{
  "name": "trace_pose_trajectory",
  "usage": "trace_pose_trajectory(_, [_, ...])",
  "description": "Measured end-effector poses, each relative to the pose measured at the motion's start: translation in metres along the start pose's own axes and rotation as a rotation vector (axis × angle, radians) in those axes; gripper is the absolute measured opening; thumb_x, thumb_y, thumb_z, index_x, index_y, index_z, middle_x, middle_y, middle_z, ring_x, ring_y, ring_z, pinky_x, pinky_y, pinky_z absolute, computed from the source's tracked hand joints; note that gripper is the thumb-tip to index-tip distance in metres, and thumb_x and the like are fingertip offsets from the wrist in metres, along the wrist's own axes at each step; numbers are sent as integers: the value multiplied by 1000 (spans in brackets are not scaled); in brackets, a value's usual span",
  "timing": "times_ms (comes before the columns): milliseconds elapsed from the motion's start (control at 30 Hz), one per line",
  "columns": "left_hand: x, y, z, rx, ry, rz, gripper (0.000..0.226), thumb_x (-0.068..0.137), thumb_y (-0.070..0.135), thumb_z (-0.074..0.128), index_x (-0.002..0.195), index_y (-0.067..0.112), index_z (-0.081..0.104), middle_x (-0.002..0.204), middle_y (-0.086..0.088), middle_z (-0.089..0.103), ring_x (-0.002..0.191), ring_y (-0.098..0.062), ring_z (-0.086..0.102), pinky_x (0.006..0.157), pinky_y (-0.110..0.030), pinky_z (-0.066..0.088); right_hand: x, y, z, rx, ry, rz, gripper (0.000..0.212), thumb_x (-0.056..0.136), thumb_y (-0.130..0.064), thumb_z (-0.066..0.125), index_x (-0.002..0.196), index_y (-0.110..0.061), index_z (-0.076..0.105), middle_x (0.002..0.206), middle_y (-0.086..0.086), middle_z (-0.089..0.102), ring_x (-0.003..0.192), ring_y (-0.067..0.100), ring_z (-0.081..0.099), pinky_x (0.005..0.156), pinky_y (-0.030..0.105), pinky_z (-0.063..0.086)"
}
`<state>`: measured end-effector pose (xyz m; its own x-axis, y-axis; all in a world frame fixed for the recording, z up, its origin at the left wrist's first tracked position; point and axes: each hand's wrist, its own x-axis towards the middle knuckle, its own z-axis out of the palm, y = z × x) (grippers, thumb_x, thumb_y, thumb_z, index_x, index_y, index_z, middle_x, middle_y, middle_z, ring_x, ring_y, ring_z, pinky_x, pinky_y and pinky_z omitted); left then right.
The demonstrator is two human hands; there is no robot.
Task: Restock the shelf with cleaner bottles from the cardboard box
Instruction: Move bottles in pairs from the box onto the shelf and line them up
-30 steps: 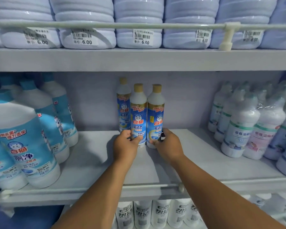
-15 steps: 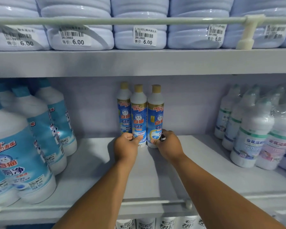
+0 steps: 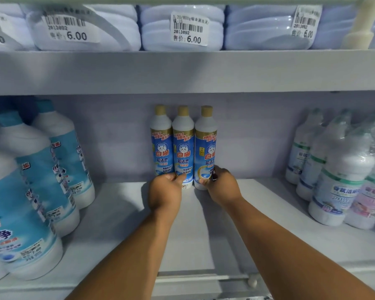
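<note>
Three cleaner bottles (image 3: 183,146) stand upright in a tight row at the back edge of the middle shelf (image 3: 199,224), touching each other and set against the back wall. Tan caps, blue labels facing front.

Left hand (image 3: 164,192): grip curled round the bases of the left and middle bottles, thumb (image 3: 181,177) across the front of the middle one. Fingers go behind the bottles, so their ends can't be seen.

Right hand (image 3: 222,187): grip closed round the base of the right bottle, thumb (image 3: 204,181) on its front, fingers wrapped round the right side.

Both forearms reach in from the front edge of the shelf.

Left end of the shelf: large white bottles with teal caps (image 3: 37,182) in a row running front to back, well apart from the three. Right end: shrink-wrapped white bottles with green bands (image 3: 342,180), also well apart.

Upper shelf (image 3: 182,70) carries pale blue containers (image 3: 182,27) with price tags (image 3: 189,29) reading 6.00. A white rail post (image 3: 364,20) stands at its front edge on the right.

Cardboard box not in view.
</note>
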<state>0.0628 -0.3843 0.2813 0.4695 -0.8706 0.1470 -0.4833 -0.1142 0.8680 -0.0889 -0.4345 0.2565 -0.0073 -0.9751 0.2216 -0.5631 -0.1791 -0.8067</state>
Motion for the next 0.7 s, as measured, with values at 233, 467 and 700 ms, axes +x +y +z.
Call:
trace_pose_trajectory(233, [12,-13,6,262,24,39,38,96,51,57,108,20,77,104,-1,76,90,-26,67,66,-26,42,9,9,5,-38,-2,-9,45,91,-40,70,127,-15,60,119,6,68,104,24,66,79,24,46])
trace_pose_trajectory(467, [39,-36,-10,33,169,165,49,68,35,90,94,8,59,97,-11,65,85,-29,66,71,-37,56,9,16,9,-98,24,-42,41,96,-34,62,132,-15,57,124,8,67,107,28,64,83,26,48])
trace_pose_trajectory(700, [49,-48,-9,-246,-30,116,37,77,20,85,103,21,59,101,4,71,83,-9,67,70,-17,50,11,20,16,-95,78,-25,41,95,-40,63,129,-18,57,118,8,68,100,25,65,76,24,48])
